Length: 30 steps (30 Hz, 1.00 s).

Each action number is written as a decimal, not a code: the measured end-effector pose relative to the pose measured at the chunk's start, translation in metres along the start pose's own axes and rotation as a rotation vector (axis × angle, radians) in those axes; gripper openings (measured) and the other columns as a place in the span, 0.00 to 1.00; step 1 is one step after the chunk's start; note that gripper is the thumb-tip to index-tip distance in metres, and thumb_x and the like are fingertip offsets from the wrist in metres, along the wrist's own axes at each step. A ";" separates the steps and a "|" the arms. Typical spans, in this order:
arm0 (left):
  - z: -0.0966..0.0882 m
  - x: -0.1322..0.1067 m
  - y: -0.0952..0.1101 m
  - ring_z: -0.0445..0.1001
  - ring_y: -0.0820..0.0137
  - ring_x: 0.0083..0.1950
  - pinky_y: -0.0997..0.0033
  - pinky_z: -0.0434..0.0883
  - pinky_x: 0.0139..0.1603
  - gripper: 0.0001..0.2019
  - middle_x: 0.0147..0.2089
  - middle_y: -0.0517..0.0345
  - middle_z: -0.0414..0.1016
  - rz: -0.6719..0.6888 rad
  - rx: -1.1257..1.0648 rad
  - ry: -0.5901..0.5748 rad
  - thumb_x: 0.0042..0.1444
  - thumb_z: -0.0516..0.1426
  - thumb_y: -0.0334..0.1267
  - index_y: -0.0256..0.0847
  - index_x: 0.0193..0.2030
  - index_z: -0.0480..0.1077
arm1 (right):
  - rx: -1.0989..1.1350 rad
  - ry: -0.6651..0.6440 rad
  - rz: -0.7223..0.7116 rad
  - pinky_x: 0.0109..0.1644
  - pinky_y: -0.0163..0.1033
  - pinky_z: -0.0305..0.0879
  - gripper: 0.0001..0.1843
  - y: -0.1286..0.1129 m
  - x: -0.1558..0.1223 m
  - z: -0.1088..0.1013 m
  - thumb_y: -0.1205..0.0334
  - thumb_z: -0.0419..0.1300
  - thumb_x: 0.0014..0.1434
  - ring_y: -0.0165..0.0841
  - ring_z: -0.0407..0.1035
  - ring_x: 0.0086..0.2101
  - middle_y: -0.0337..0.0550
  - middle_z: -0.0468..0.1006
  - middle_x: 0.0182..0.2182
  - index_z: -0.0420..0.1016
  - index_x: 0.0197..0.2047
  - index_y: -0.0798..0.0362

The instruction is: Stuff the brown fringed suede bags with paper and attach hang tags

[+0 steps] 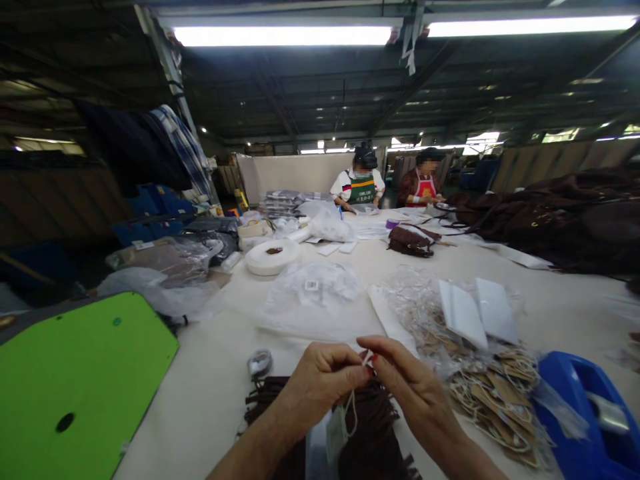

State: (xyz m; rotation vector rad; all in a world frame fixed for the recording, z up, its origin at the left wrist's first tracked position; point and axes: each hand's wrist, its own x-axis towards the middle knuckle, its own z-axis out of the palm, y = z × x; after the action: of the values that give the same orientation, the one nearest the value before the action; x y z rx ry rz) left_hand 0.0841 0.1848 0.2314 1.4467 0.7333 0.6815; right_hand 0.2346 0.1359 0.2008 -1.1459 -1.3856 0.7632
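Note:
My left hand [325, 377] is closed, pinching the pale string [353, 407] of a hang tag near its upper end. Close against it, my right hand [413, 383] has its thumb and fingers closed on the same string, with a white bit showing between the fingertips. The hang tag [337, 433] dangles from the string below my hands. Under them lies a dark brown fringed item [373, 440], perhaps a bag, partly hidden by my left hand and forearm. A clear or whitish strip [316, 443] rests on it, beside the tag.
Brown tags with strings [500, 400] are heaped at right, beside a blue tape dispenser [580, 407]. A plastic bag [315, 293] and white roll [273, 257] lie ahead. A green board [85, 387] stands left. Two people [363, 183] work across the table; dark brown bags [565, 220] are piled far right.

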 end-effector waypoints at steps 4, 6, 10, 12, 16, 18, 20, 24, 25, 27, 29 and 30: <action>-0.001 -0.001 0.004 0.55 0.80 0.17 0.79 0.51 0.18 0.15 0.15 0.65 0.61 0.046 -0.040 0.129 0.45 0.61 0.47 0.34 0.25 0.73 | 0.335 -0.221 0.192 0.48 0.41 0.64 0.25 0.004 -0.004 0.016 0.45 0.58 0.55 0.36 0.69 0.42 0.42 0.76 0.39 0.68 0.53 0.46; -0.003 -0.001 0.002 0.55 0.81 0.16 0.80 0.51 0.16 0.14 0.15 0.64 0.63 0.035 -0.074 0.171 0.45 0.62 0.46 0.34 0.25 0.73 | 0.360 -0.285 0.186 0.43 0.38 0.64 0.19 0.008 -0.006 0.024 0.47 0.58 0.56 0.33 0.68 0.36 0.41 0.75 0.34 0.72 0.47 0.49; -0.010 0.000 -0.006 0.52 0.85 0.13 0.80 0.49 0.15 0.12 0.22 0.61 0.72 0.033 -0.275 0.286 0.46 0.61 0.43 0.35 0.24 0.69 | 0.154 -0.272 0.195 0.34 0.34 0.59 0.18 0.021 -0.012 0.033 0.47 0.53 0.60 0.29 0.63 0.27 0.37 0.68 0.22 0.75 0.32 0.52; -0.015 0.000 -0.010 0.52 0.86 0.13 0.81 0.46 0.15 0.12 0.24 0.58 0.74 0.044 -0.359 0.367 0.45 0.62 0.42 0.34 0.24 0.68 | 0.101 -0.279 0.215 0.35 0.34 0.58 0.18 0.029 -0.016 0.036 0.47 0.54 0.58 0.30 0.63 0.28 0.37 0.69 0.22 0.75 0.30 0.52; -0.025 -0.002 -0.018 0.52 0.86 0.13 0.81 0.44 0.16 0.12 0.22 0.58 0.73 0.044 -0.381 0.444 0.44 0.62 0.41 0.34 0.23 0.67 | 0.135 -0.356 0.296 0.37 0.36 0.59 0.18 0.045 -0.025 0.038 0.46 0.55 0.56 0.32 0.66 0.30 0.38 0.72 0.23 0.76 0.30 0.52; -0.027 -0.005 -0.023 0.52 0.85 0.13 0.80 0.44 0.16 0.12 0.22 0.58 0.73 0.010 -0.351 0.419 0.45 0.61 0.42 0.35 0.23 0.67 | 0.155 -0.399 0.326 0.38 0.36 0.59 0.17 0.050 -0.026 0.039 0.47 0.57 0.55 0.33 0.66 0.30 0.39 0.73 0.24 0.76 0.31 0.52; -0.027 -0.011 -0.029 0.55 0.83 0.14 0.79 0.50 0.17 0.12 0.21 0.59 0.71 -0.021 -0.270 0.361 0.46 0.60 0.43 0.35 0.23 0.69 | 0.216 -0.451 0.332 0.38 0.37 0.60 0.14 0.051 -0.025 0.040 0.49 0.61 0.53 0.33 0.66 0.31 0.39 0.74 0.27 0.76 0.35 0.52; -0.024 -0.024 -0.040 0.70 0.71 0.35 0.74 0.64 0.37 0.08 0.35 0.54 0.72 0.114 0.027 0.357 0.46 0.60 0.40 0.37 0.23 0.74 | 0.518 -0.429 0.376 0.39 0.36 0.61 0.25 0.047 -0.017 0.049 0.53 0.66 0.48 0.32 0.67 0.34 0.39 0.74 0.31 0.69 0.49 0.49; -0.023 -0.027 -0.044 0.70 0.69 0.39 0.73 0.64 0.41 0.08 0.38 0.53 0.71 0.147 0.072 0.384 0.47 0.59 0.39 0.38 0.23 0.74 | 0.574 -0.388 0.400 0.37 0.35 0.61 0.26 0.046 -0.016 0.053 0.53 0.66 0.48 0.31 0.66 0.32 0.37 0.73 0.29 0.68 0.50 0.48; -0.025 -0.031 -0.053 0.70 0.67 0.41 0.71 0.63 0.43 0.09 0.40 0.53 0.71 0.146 0.075 0.454 0.48 0.58 0.40 0.38 0.23 0.74 | 0.553 -0.285 0.424 0.32 0.33 0.61 0.23 0.046 -0.012 0.062 0.51 0.64 0.51 0.28 0.65 0.27 0.34 0.69 0.24 0.68 0.49 0.48; -0.029 -0.033 -0.066 0.69 0.67 0.39 0.71 0.63 0.41 0.09 0.35 0.54 0.71 0.088 -0.039 0.524 0.47 0.59 0.41 0.38 0.23 0.72 | 0.353 -0.225 0.346 0.29 0.31 0.61 0.17 0.049 -0.009 0.071 0.52 0.61 0.55 0.27 0.64 0.25 0.34 0.68 0.23 0.71 0.46 0.48; -0.031 -0.035 -0.073 0.69 0.68 0.36 0.71 0.63 0.40 0.10 0.32 0.55 0.71 0.044 -0.123 0.553 0.46 0.59 0.42 0.37 0.23 0.72 | 0.219 -0.226 0.259 0.31 0.31 0.62 0.13 0.051 -0.007 0.076 0.53 0.59 0.56 0.28 0.65 0.26 0.35 0.70 0.24 0.73 0.44 0.48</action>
State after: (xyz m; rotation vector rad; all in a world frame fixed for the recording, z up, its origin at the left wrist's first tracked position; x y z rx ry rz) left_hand 0.0362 0.1756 0.1598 1.1689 1.0631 1.1627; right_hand 0.1705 0.1577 0.1388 -1.1020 -1.3114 1.2312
